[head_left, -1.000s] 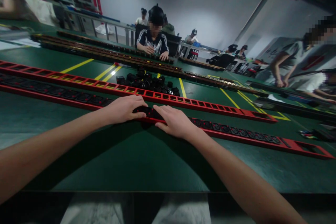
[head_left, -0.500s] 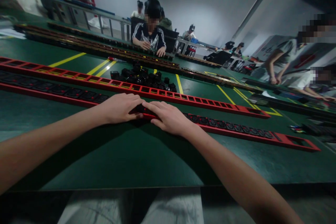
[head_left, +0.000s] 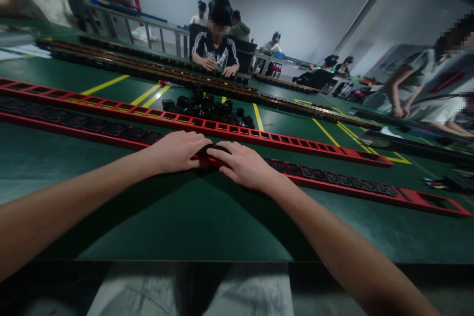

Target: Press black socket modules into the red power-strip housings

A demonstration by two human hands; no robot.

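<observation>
A wide green worktop (head_left: 192,217) marked with yellow lines fills the view. Two long red strips lie across it, side by side and apart. The near strip (head_left: 333,185) holds a row of black sockets along its length; the far strip (head_left: 259,136) shows open slots. Beyond the far strip sits one pile of black parts (head_left: 207,108), too many and too blurred to count. Across the worktop one person in a dark striped jacket (head_left: 217,52) sits at work, and more people show behind and at the right edge. Both of the wearer's hands rest on the near strip, fingertips almost meeting. The left hand (head_left: 181,150) lies flat, fingers pressed together over a socket. The right hand (head_left: 246,165) lies with fingers slightly spread, its grip pinching nothing.
</observation>
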